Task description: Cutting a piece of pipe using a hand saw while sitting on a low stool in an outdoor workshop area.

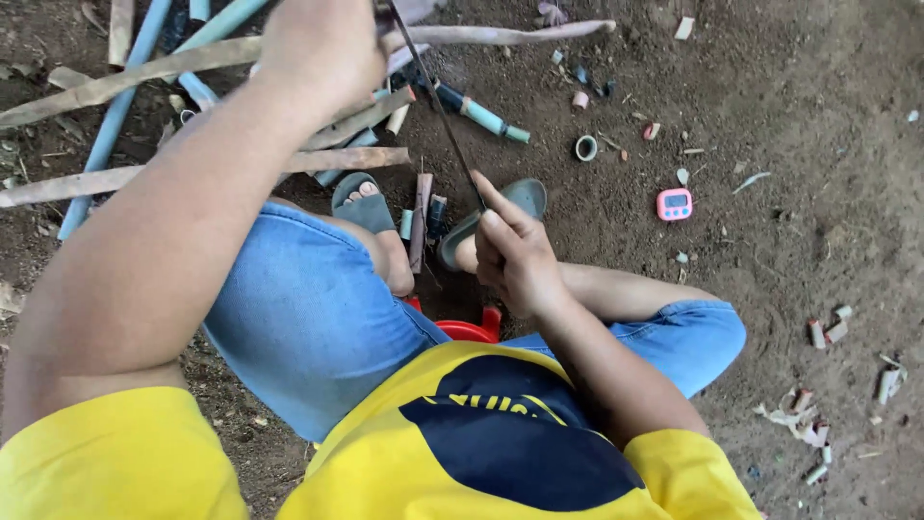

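At the frame's top centre, the raised left hand point(322, 43) is gripping a long thin dark metal blade point(438, 106), the right hand point(515, 255) pinching its lower end at mid-frame above grey rubber sandals point(366, 202).

Left hand's fingers point(318, 43) beyond top edge

1. Hands: two, left hand point(322, 43) far, right hand point(515, 255) near, both on one thin dark blade point(438, 106).
2. Grey sandals: two, left one point(361, 202), right one point(510, 207).
3. Pink timer point(674, 204): one, right.
4. Tape ring point(585, 147): one, far.
5. Red stool point(472, 329): one.
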